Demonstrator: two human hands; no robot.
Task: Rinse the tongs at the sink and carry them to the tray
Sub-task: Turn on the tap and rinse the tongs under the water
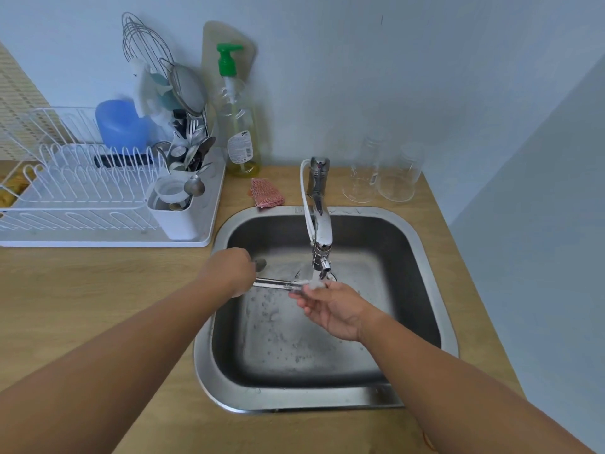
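Metal tongs [278, 284] lie level over the steel sink [422, 250], held at both ends. My left hand [234, 270] is closed around their left end, which it hides. My right hand [330, 306] pinches the right end with its fingers, directly under the tap spout [322, 257]. Water runs from the spout onto the tongs and my right fingers. The white tray [203, 237] carrying the dish rack sits on the counter to the left of the sink.
On the tray stand a white wire dish rack [82, 178] and a cutlery holder [178, 211] full of utensils. A soap bottle [240, 126] and pink sponge [266, 193] sit behind the sink. Two clear glasses [383, 173] stand at the back right.
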